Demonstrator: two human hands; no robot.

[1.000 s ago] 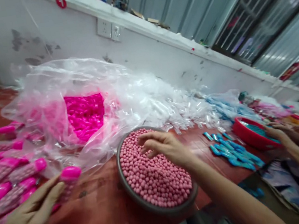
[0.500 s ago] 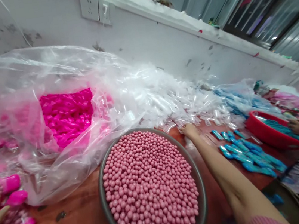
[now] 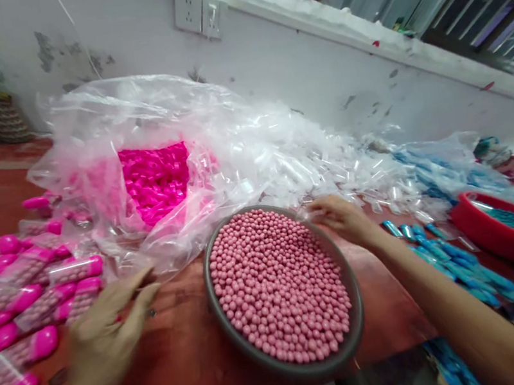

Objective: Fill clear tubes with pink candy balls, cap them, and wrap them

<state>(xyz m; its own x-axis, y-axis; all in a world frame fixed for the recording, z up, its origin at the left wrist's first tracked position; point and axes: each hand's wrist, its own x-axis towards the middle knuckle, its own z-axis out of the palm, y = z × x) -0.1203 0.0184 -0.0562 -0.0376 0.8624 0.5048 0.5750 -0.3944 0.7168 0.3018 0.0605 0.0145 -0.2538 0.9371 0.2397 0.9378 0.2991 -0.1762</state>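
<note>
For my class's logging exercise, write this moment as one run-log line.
left hand: open, near pink-capped tubes | right hand: near grey bowl, grip unclear | bowl contents: pink beads

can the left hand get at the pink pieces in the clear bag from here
Probably yes: the left hand looks empty and is close by, and the clear bag gapes open over the pink pieces. Only its crumpled front edge seems in between.

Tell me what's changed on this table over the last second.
The left hand no longer holds a pink-capped tube and has moved right, from the filled tubes toward the bowl. The right hand left the beads, reached the clear tubes, and drew back beside the bowl's rim, perhaps holding one. The bowl and plastic bag appear unmoved.
</note>
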